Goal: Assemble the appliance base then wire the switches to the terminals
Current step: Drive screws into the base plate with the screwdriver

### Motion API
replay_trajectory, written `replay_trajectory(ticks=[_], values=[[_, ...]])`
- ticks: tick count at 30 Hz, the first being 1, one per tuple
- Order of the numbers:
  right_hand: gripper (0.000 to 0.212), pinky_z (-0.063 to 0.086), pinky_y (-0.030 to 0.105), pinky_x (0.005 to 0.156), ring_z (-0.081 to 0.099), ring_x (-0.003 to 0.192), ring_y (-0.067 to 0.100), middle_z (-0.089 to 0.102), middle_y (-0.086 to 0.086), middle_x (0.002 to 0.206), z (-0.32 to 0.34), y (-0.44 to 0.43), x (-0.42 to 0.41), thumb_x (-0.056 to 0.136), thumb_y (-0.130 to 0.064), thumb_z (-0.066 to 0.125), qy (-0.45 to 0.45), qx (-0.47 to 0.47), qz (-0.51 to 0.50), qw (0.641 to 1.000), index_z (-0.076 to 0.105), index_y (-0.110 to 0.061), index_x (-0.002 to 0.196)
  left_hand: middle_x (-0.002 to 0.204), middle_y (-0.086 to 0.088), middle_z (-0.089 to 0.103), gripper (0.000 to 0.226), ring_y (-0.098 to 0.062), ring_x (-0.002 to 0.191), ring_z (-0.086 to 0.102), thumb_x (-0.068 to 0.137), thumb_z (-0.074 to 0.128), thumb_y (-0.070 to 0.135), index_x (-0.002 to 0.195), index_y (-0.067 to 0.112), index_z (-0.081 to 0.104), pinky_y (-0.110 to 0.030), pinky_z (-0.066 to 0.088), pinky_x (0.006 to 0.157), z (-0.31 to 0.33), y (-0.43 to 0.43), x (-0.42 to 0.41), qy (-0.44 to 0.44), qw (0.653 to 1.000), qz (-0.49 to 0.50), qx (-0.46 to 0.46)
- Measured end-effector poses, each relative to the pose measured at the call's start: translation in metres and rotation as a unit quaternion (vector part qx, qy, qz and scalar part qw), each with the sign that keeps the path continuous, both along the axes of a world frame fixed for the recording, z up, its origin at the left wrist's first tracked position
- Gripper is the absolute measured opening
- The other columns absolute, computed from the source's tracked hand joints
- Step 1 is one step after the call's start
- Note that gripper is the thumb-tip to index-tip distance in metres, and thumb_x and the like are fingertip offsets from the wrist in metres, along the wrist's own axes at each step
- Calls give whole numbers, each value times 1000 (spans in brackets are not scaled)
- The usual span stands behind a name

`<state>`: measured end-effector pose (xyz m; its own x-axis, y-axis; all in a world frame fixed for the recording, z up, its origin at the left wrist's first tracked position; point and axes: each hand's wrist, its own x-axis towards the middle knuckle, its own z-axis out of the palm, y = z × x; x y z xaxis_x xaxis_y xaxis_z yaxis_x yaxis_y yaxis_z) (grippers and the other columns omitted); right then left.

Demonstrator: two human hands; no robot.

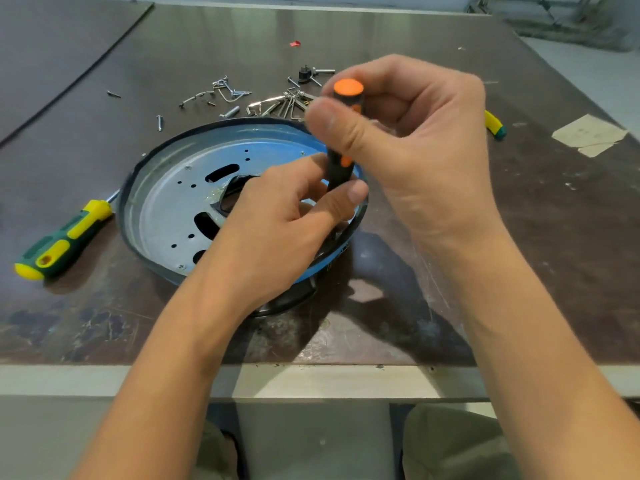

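One appliance base (166, 209) on the bench (519, 237), pretty much dead centre, a bit toward the near edge: round metal plate with slots and holes, blue rim, lying flat.

Three screwdrivers that I can count. The orange-and-black screwdriver (338, 174) stands upright over the right side of the base. A green-and-yellow screwdriver (65, 237) lies by the left edge, tip touching the base rim. Just the end of another green-and-yellow handle (496, 125) pokes out behind the right hand.

The loose screws (228, 93) and bent clips are scattered along the far side of the base, too jumbled to count.

The right hand (415, 133) is curled round the top of the orange-and-black handle, thumb up front. The left hand (284, 216) pinches the lower handle with thumb and fingertips, wrist over the base's near rim. The tip is hidden.
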<state>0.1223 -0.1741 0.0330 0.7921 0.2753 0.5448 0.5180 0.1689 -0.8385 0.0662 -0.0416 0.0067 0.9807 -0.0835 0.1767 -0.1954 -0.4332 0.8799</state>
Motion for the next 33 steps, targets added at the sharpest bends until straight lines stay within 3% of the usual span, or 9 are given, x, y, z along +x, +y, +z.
replay_trajectory(ticks=[3,6,9,11,16,19,22,27,33], values=[[31,42,33,55,52,60,21,57,15,70,-5,8,-1,80,-8,83,6,13,-27,1000,52,-15,76,102,9,74,22,-14,94,71,100,52,40,116,33,66,-47,57,86,2,0,-1,-5,1000,-11,11],[11,48,40,60,62,71,40,61,32,81,-5,7,-2,91,-5,70,23,28,45,998,58,-3,91,98,7,73,21,-10,94,69,101,52,37,112,28,67,-46,57,86,1,1,-1,-9,1000,-5,17],[23,50,26,77,70,94,21,69,23,100,0,-3,-3,104,-6,45,51,16,125,991,59,5,118,91,-1,73,25,-20,89,70,97,53,40,104,22,69,-48,57,83,-1,1,1,-4,1000,7,1],[24,53,28,78,70,95,20,69,25,99,3,-7,-4,105,-5,41,50,-6,135,990,60,6,115,90,-2,73,22,-22,88,71,95,54,42,107,28,66,-50,57,84,-3,0,1,-4,1000,3,-12],[7,56,36,66,71,76,28,68,22,83,7,-6,-2,93,-1,65,13,-18,27,999,67,4,98,90,0,71,19,-20,88,73,93,62,36,111,31,59,-50,60,77,-4,1,2,-18,997,8,-79],[15,55,53,66,68,74,37,68,27,82,5,-6,2,85,-5,76,6,-22,-35,999,67,6,90,89,-2,72,12,-21,86,73,93,62,32,104,28,66,-52,59,77,-3,0,1,-22,998,6,-57],[21,53,54,66,65,78,44,64,37,90,2,-6,1,87,-6,75,17,-11,-29,999,63,11,92,91,-3,73,16,-21,89,72,95,59,30,109,25,66,-49,59,79,-3,0,0,-13,999,-1,-46],[22,55,33,80,69,98,25,70,27,102,5,-13,-1,102,-1,49,35,-5,81,996,61,9,117,91,-6,74,16,-18,87,73,94,59,26,107,24,67,-46,60,82,-4,0,0,-6,998,6,-66],[16,59,45,73,71,78,19,71,17,85,10,-14,1,83,-6,78,-13,-46,-16,999,69,1,95,92,-4,74,20,-18,90,73,97,55,31,112,24,67,-47,60,82,-2,0,-1,-4,998,-6,-56]])
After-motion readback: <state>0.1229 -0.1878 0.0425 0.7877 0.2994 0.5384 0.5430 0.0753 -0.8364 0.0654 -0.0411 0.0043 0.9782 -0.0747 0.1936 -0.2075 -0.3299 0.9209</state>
